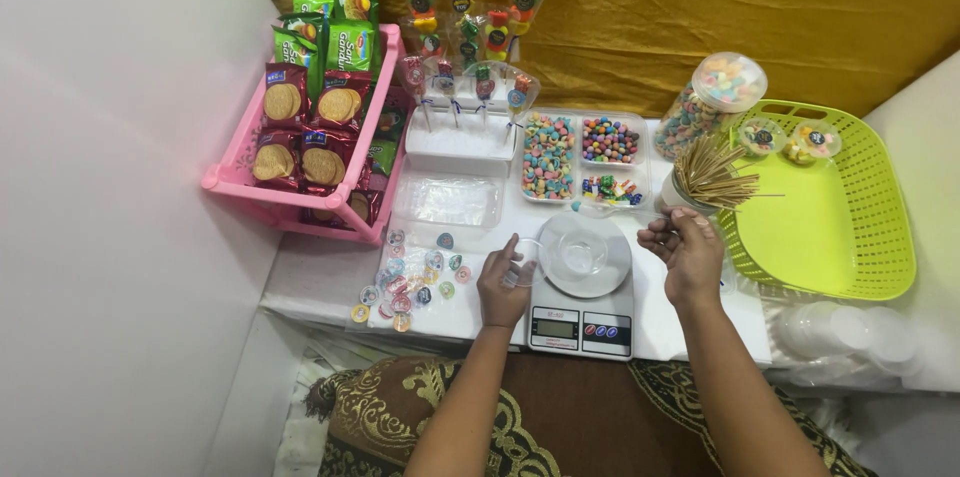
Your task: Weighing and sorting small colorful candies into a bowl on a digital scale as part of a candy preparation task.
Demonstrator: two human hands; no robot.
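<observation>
My left hand (503, 285) holds a small clear plastic cup (526, 265) at the left edge of a white digital kitchen scale (580, 325). A round clear dish (600, 275) rests on the scale, with another small clear cup (582, 251) in its middle. My right hand (686, 253) hovers at the scale's right side, its fingertips drawn together just below a white cup of wooden skewers (708, 177). Whether those fingers pinch anything is not visible.
Clear divided trays of colourful candies (580, 157) sit behind the scale. A pink rack of biscuit packets (320, 127) stands at left, with wrapped candy skewers (470, 27) behind. Round stickers (410, 282) lie left of the scale. At right are a candy jar (712, 102), a green basket (830, 207) and stacked clear cups (840, 332).
</observation>
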